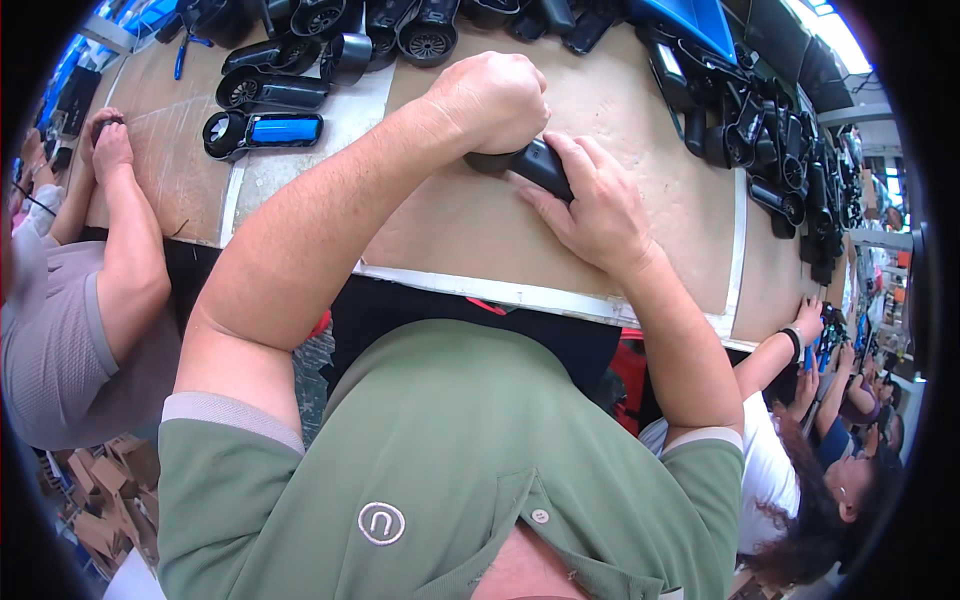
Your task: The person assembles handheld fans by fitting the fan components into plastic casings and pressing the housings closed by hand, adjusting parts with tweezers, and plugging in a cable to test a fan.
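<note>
Item: black handled part (545, 168), one, at the middle of the worktable (665, 140), back from the white-taped front edge; contact with the surface not discernible. Long axis: from rounded end at left, slanting rightward and toward the front edge. Right hand (605, 195): wrapped round the handle end, thumb on the front-edge side. Left hand (500, 97): clenched over the rounded end; grip on the part or on something hidden, impossible to tell. Both hands equally near, one per end. Obstruction: left forearm (365, 195), slanting between the part and a black casing with blue insert (284, 130). Along the far edge: loose rows of black casings (428, 40). Toward the far right corner: blue bin (712, 28). Along the right edge: heap of black parts (738, 147). Toward the left edge: co-worker's hand (112, 150).
</note>
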`<act>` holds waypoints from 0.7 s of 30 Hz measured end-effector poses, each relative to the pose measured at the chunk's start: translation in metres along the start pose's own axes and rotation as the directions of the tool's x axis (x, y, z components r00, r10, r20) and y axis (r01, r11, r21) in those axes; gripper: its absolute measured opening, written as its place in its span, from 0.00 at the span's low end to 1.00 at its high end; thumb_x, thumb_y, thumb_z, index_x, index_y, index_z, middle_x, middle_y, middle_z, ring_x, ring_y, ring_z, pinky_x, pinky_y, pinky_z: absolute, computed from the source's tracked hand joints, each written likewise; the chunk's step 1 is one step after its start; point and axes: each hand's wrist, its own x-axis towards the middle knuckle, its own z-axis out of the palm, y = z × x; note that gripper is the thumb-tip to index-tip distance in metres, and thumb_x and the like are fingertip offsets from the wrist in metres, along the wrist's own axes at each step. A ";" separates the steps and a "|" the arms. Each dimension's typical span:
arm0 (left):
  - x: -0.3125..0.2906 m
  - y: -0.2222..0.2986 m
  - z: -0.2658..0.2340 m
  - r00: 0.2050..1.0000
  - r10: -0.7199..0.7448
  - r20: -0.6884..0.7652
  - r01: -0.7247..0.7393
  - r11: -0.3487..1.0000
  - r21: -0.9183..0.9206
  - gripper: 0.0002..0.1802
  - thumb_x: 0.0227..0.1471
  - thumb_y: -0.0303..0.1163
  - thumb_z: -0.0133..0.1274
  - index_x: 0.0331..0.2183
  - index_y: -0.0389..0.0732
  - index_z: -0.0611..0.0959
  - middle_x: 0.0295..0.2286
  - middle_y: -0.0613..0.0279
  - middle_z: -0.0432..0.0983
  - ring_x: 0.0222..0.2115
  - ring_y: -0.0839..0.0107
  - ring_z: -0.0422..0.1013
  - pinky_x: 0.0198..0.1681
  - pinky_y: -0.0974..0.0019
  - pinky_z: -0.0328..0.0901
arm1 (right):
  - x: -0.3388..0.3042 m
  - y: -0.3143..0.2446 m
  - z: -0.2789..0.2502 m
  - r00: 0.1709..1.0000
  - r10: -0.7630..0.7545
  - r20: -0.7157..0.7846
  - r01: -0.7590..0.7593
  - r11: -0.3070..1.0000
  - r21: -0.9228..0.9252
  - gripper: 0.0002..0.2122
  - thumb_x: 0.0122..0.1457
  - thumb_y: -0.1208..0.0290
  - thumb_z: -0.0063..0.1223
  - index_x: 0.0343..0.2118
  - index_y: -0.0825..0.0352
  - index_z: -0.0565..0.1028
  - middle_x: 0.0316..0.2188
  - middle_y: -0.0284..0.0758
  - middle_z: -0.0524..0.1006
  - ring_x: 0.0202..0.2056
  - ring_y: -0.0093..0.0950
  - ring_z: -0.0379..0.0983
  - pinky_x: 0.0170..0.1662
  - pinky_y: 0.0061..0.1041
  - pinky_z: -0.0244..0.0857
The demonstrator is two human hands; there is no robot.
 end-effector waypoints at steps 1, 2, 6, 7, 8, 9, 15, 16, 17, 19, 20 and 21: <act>0.001 0.000 0.000 1.000 0.013 0.008 -0.013 1.000 0.004 0.18 0.61 0.41 0.59 0.29 0.36 0.89 0.28 0.51 0.85 0.27 0.52 0.77 0.38 0.52 0.75 | 0.001 0.001 -0.001 1.000 0.012 -0.008 -0.012 1.000 0.010 0.25 0.61 0.61 0.69 0.57 0.67 0.76 0.43 0.38 0.80 0.38 0.41 0.80 0.45 0.36 0.76; 0.001 -0.001 -0.001 1.000 0.014 0.001 -0.014 1.000 0.005 0.18 0.61 0.41 0.59 0.29 0.36 0.89 0.28 0.51 0.85 0.27 0.52 0.77 0.38 0.52 0.75 | 0.002 0.001 -0.002 1.000 0.007 -0.010 -0.007 1.000 0.006 0.25 0.61 0.61 0.69 0.57 0.67 0.76 0.43 0.38 0.80 0.38 0.41 0.80 0.45 0.36 0.76; 0.000 -0.003 -0.001 0.999 0.038 -0.026 -0.038 0.999 -0.005 0.18 0.61 0.42 0.59 0.29 0.36 0.90 0.30 0.50 0.87 0.29 0.49 0.78 0.39 0.51 0.76 | 0.007 0.003 -0.016 0.998 -0.028 0.056 0.020 0.992 0.128 0.24 0.62 0.59 0.70 0.57 0.66 0.77 0.45 0.38 0.81 0.38 0.39 0.80 0.44 0.36 0.76; 0.002 -0.007 0.005 0.998 0.047 -0.045 -0.047 0.999 -0.009 0.19 0.61 0.42 0.58 0.29 0.35 0.90 0.31 0.49 0.87 0.30 0.49 0.79 0.40 0.51 0.75 | 0.012 0.006 -0.018 0.998 -0.041 0.039 0.036 0.992 0.119 0.24 0.62 0.59 0.70 0.57 0.66 0.77 0.45 0.38 0.81 0.38 0.39 0.80 0.44 0.36 0.76; 0.003 -0.012 0.010 0.996 0.055 -0.064 -0.056 0.998 -0.014 0.20 0.61 0.43 0.58 0.30 0.35 0.90 0.32 0.48 0.87 0.31 0.48 0.79 0.40 0.50 0.75 | 0.015 0.009 -0.019 0.998 -0.047 0.046 0.039 0.988 0.151 0.24 0.63 0.60 0.70 0.57 0.66 0.77 0.45 0.38 0.82 0.37 0.38 0.80 0.44 0.36 0.76; 0.000 -0.008 0.007 0.995 0.066 -0.071 -0.067 0.998 -0.009 0.20 0.61 0.43 0.58 0.30 0.35 0.90 0.32 0.48 0.87 0.31 0.48 0.79 0.40 0.50 0.75 | 0.010 0.010 -0.020 0.997 -0.040 0.060 0.029 0.983 0.182 0.23 0.63 0.61 0.70 0.57 0.67 0.78 0.46 0.38 0.82 0.37 0.38 0.80 0.44 0.36 0.76; -0.011 -0.003 0.003 0.996 -0.005 -0.086 -0.006 0.991 -0.131 0.17 0.56 0.39 0.55 0.27 0.34 0.85 0.31 0.46 0.85 0.31 0.46 0.77 0.41 0.47 0.73 | 0.018 0.027 -0.036 0.950 0.184 0.251 -0.271 0.885 0.377 0.20 0.64 0.64 0.69 0.54 0.69 0.81 0.48 0.40 0.82 0.36 0.38 0.80 0.43 0.37 0.77; -0.011 -0.004 0.005 0.995 -0.012 -0.095 -0.001 0.990 -0.139 0.16 0.55 0.38 0.54 0.26 0.34 0.85 0.31 0.46 0.85 0.31 0.45 0.76 0.40 0.47 0.72 | 0.020 0.032 -0.040 0.917 0.247 0.312 -0.365 0.835 0.411 0.19 0.64 0.64 0.69 0.54 0.70 0.81 0.48 0.40 0.82 0.36 0.38 0.80 0.43 0.37 0.77; -0.010 -0.002 0.002 0.996 0.001 -0.092 -0.014 0.989 -0.144 0.16 0.55 0.38 0.54 0.26 0.34 0.85 0.31 0.46 0.85 0.31 0.45 0.76 0.40 0.47 0.72 | 0.024 0.035 -0.043 0.911 0.357 0.209 -0.410 0.846 0.341 0.16 0.66 0.66 0.67 0.51 0.71 0.83 0.47 0.40 0.83 0.37 0.37 0.80 0.45 0.37 0.77; -0.011 0.005 -0.010 0.998 -0.051 0.033 0.055 0.986 -0.155 0.17 0.54 0.37 0.52 0.29 0.33 0.86 0.33 0.44 0.86 0.34 0.44 0.78 0.44 0.48 0.73 | 0.027 0.054 -0.041 0.879 0.468 0.091 -0.474 0.839 0.266 0.13 0.67 0.68 0.64 0.48 0.73 0.84 0.45 0.41 0.83 0.38 0.36 0.79 0.46 0.36 0.77; -0.010 0.008 -0.017 0.992 -0.078 0.096 0.092 0.984 -0.154 0.17 0.54 0.37 0.51 0.30 0.33 0.87 0.34 0.43 0.86 0.36 0.43 0.78 0.46 0.48 0.74 | 0.024 0.073 -0.035 0.863 0.490 -0.118 -0.489 0.871 0.040 0.12 0.68 0.67 0.62 0.44 0.73 0.84 0.44 0.42 0.82 0.36 0.39 0.80 0.44 0.37 0.77; -0.009 0.009 -0.019 0.981 -0.105 0.161 0.130 0.980 -0.150 0.18 0.54 0.37 0.50 0.32 0.32 0.87 0.35 0.42 0.86 0.37 0.42 0.79 0.47 0.48 0.75 | 0.022 0.091 -0.033 0.834 0.450 -0.319 -0.520 0.834 -0.184 0.12 0.68 0.66 0.60 0.40 0.72 0.85 0.43 0.44 0.81 0.34 0.41 0.80 0.41 0.38 0.78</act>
